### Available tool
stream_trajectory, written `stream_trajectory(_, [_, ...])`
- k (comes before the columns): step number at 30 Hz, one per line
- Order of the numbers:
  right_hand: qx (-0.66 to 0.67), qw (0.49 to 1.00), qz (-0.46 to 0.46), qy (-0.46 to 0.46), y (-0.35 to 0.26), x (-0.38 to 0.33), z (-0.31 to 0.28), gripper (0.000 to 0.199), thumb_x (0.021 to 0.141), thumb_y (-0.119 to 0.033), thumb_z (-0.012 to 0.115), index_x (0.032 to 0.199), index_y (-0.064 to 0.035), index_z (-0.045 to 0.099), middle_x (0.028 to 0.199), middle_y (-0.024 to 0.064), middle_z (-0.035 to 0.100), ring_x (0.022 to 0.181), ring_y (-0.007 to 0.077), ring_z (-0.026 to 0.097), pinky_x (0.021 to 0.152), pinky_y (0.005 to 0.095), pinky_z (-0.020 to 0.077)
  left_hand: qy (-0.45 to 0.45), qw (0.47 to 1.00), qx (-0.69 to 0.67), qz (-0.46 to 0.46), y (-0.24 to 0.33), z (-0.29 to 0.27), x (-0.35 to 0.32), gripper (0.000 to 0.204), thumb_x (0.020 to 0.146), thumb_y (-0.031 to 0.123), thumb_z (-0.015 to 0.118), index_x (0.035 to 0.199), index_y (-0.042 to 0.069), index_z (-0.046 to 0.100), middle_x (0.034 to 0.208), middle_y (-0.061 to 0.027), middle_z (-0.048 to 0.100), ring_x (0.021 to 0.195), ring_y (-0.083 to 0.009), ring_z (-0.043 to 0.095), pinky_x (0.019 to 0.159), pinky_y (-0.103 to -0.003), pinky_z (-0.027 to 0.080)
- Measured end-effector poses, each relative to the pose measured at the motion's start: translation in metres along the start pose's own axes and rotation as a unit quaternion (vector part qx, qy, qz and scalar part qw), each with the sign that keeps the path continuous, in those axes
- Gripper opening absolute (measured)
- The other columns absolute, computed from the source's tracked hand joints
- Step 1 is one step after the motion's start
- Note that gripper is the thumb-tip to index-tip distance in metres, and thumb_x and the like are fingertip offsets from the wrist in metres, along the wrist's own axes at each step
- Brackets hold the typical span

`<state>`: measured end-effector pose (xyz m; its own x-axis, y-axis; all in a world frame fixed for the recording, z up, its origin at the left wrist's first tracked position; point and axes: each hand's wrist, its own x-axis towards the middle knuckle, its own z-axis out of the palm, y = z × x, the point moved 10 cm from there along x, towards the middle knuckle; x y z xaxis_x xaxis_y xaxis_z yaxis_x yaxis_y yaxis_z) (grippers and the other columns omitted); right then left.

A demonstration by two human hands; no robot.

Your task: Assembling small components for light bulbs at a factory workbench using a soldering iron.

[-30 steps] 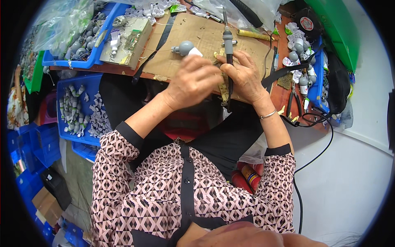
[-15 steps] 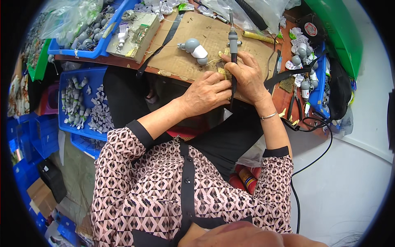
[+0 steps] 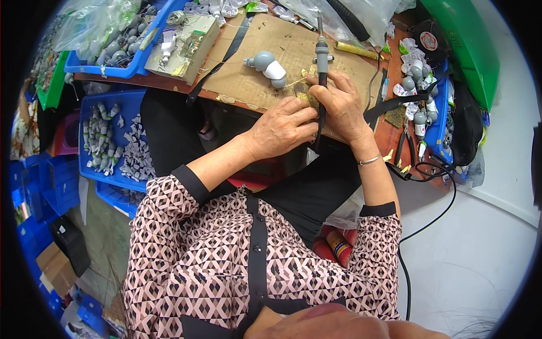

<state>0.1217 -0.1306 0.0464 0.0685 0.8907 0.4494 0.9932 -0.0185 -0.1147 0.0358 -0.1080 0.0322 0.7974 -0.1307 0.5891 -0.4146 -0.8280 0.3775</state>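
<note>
A soldering iron point(image 3: 322, 59) with a black handle and grey collar is gripped in my right hand point(image 3: 342, 107), its metal tip pointing away from me. Close beside it, my left hand point(image 3: 284, 129) has its fingers curled and pressed together near the board's front edge. What they pinch is hidden, though yellowish scraps point(image 3: 305, 95) show at the fingertips. Just beyond my left hand lies a grey and white bulb-shaped piece point(image 3: 266, 64) on the brown cardboard point(image 3: 240, 79). A thin pale wire runs from its near end toward my fingers.
A yellow stick point(image 3: 357, 50) lies past the iron. To the right are pliers point(image 3: 404, 146), a black cable point(image 3: 456, 195) and a blue bin point(image 3: 442, 121) of bulb pieces. Leftward stand a pale box point(image 3: 189, 48), a blue crate point(image 3: 135, 69) and a blue tray point(image 3: 113, 175) of small parts.
Both hands keep almost the same place. The soldering iron has shifted very slightly, its tip a little to the right and toward the far edge.
</note>
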Motion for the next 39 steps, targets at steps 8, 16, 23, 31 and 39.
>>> stream_trajectory(8, [-0.010,1.000,-0.004,0.008,-0.003,-0.001,-0.007,0.017,0.078,-0.014,0.068,0.093,-0.0114,0.060,0.125,0.0027,0.071,0.118,0.0287,0.060,0.100,0.0424,0.0459,0.011,1.000,-0.022,-0.002,-0.002,-0.004,-0.001,0.020,0.078,0.017,0.075,0.095,0.009,0.067,0.108,-0.0025,0.061,0.109,-0.0234,0.056,0.097,-0.040,0.047])
stream_trajectory(16, [-0.045,0.986,-0.032,0.155,-0.016,-0.037,-0.074,0.020,0.081,-0.009,0.072,0.099,-0.0101,0.063,0.118,0.0097,0.072,0.108,0.0330,0.062,0.093,0.0438,0.0486,-0.014,1.000,-0.005,-0.002,-0.009,-0.012,-0.001,0.030,0.076,0.012,0.075,0.105,0.011,0.068,0.114,-0.0031,0.063,0.111,-0.0250,0.057,0.098,-0.041,0.046])
stream_trajectory(23, [-0.185,0.950,0.174,0.182,0.127,-0.048,-0.102,0.028,0.088,-0.007,0.067,0.116,-0.0100,0.067,0.105,0.0115,0.064,0.102,0.0334,0.059,0.088,0.0417,0.0479,-0.048,0.998,-0.037,0.014,-0.009,-0.019,0.004,0.039,0.074,0.018,0.080,0.110,0.011,0.067,0.116,-0.0040,0.063,0.115,-0.0263,0.056,0.099,-0.042,0.045])
stream_trajectory(31, [-0.287,0.924,0.247,0.052,0.239,-0.032,-0.078,0.040,0.078,-0.006,0.066,0.117,-0.0160,0.071,0.108,0.0132,0.071,0.099,0.0347,0.066,0.086,0.0431,0.0525,0.042,0.998,0.056,-0.004,-0.033,-0.051,-0.016,0.034,0.075,0.014,0.079,0.107,0.011,0.068,0.112,-0.0045,0.067,0.112,-0.0273,0.059,0.096,-0.041,0.048])
stream_trajectory(39, [0.718,0.552,-0.423,0.000,-0.164,-0.041,-0.179,0.018,0.096,-0.008,0.055,0.082,-0.0020,0.064,0.089,0.0177,0.065,0.084,0.0349,0.066,0.078,0.0545,0.0553,0.135,0.988,0.075,-0.016,-0.045,-0.075,-0.019,0.032,0.072,0.006,0.074,0.103,0.013,0.067,0.109,-0.0025,0.066,0.106,-0.0252,0.061,0.094,-0.040,0.048])
